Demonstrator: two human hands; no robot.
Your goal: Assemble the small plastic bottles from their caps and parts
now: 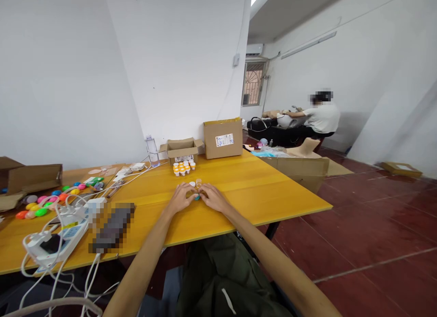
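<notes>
My left hand (182, 198) and my right hand (213, 197) come together low over the table, fingers curled and fingertips closed on a small blue round piece (197, 197). Most of that piece is hidden by the fingers, so its kind does not show. Just beyond the fingertips lie a white round cap (192, 184) and a small clear container (199, 182). Farther back, several small white bottles with orange bands (184, 168) stand in a tight group.
Behind the bottles are an open cardboard box (182, 146) and a larger closed box (223, 144). A clear bottle (152, 151) stands by the wall. On the left lie a power strip (64, 237), cables, a dark phone (114, 227) and colourful balls (41, 211). Another person (321, 117) sits far right.
</notes>
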